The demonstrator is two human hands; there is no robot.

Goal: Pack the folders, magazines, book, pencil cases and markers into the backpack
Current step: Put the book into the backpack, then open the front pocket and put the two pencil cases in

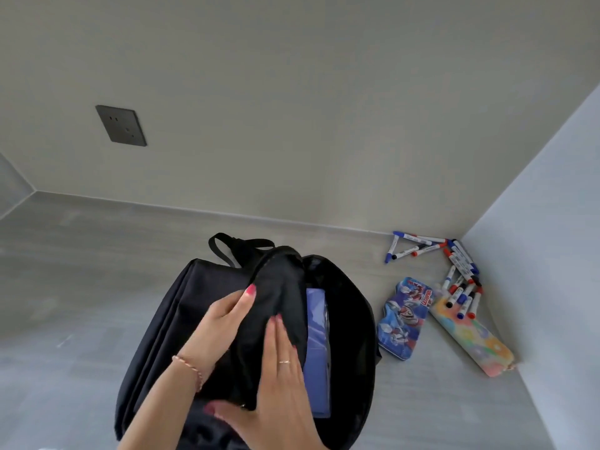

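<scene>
At six o'clock both hands held the bag (201, 319) open, the left hand (217, 323) pinching its flap (279, 297) and the right hand (279, 362) spread flat on it, baring a blue folder (316, 345) inside, presumably for the cases (406, 319) and markers (461, 284) at three o'clock.

2 pencil cases (438, 323) lie right of the backpack (181, 306); markers (454, 271) behind them.

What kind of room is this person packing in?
Probably a home or office desk nook: a grey surface boxed in by plain walls, a wall socket above it, and markers beside a black backpack.
</scene>
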